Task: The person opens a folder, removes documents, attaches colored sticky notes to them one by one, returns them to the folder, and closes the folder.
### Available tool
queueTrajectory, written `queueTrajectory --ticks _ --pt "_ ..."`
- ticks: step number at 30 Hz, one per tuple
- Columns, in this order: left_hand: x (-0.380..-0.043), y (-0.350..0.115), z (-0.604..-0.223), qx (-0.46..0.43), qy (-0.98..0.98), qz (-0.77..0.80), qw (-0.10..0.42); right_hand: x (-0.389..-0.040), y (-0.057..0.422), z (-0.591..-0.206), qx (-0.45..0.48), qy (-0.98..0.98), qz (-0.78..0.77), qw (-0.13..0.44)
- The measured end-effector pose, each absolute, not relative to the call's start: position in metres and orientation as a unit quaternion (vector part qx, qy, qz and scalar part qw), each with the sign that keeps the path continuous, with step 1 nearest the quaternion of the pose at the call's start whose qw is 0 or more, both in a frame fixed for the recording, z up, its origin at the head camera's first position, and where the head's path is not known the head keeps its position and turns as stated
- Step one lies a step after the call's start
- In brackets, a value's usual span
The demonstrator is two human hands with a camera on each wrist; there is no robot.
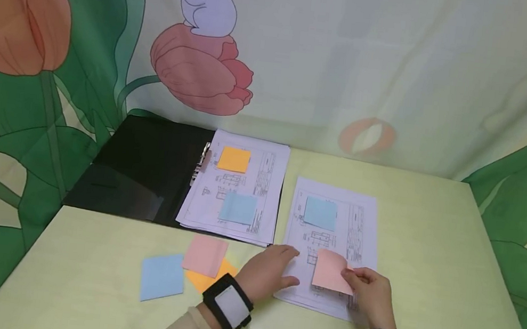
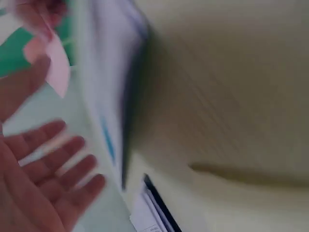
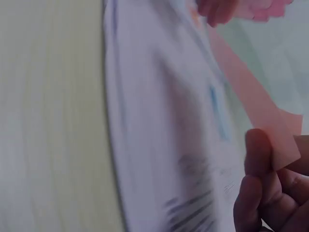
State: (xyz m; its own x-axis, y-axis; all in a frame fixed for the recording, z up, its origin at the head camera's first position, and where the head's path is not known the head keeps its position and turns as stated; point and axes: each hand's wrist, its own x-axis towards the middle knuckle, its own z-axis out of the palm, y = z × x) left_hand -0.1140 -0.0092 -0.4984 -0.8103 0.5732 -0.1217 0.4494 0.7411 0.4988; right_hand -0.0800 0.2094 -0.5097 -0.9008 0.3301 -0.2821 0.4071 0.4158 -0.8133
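A pink sticky note (image 1: 329,272), its top curling, is pinched at the right edge by my right hand (image 1: 372,295). The right wrist view shows thumb and fingers of that hand (image 3: 275,198) on one end of the pink note (image 3: 253,87), which is raised over the sheets. Below it lies a stack of printed drawing sheets (image 1: 366,213) with a blue sticky note (image 1: 320,213) on its upper part. My left hand (image 1: 267,273) is at the stack's left edge, fingers spread and holding nothing; whether it touches the paper I cannot tell.
An open black folder (image 1: 133,167) lies at the back left, its clip beside printed sheets (image 1: 268,186) bearing an orange note (image 1: 234,160) and a blue note (image 1: 238,208). Loose on the table (image 1: 97,276) are a blue note (image 1: 162,278), a pink note (image 1: 205,255) and a partly covered orange note (image 1: 198,281).
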Motion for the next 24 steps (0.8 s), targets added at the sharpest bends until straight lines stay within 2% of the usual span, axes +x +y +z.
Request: queueTrajectory --ticks 2,6,24 --pt "-0.122 0.0 -0.508 0.329 0.933 0.108 0.096 -0.085 0.22 -0.521 0.23 0.847 -0.477 0.053" --pt "-0.128 0.011 -0.522 0.385 0.919 0.0 0.087 -0.086 0.227 -0.533 0.237 0.853 -0.459 0.066" --pt "-0.129 0.029 -0.507 0.403 0.911 -0.048 0.069 -0.091 0.224 -0.53 0.218 0.874 -0.428 0.074"
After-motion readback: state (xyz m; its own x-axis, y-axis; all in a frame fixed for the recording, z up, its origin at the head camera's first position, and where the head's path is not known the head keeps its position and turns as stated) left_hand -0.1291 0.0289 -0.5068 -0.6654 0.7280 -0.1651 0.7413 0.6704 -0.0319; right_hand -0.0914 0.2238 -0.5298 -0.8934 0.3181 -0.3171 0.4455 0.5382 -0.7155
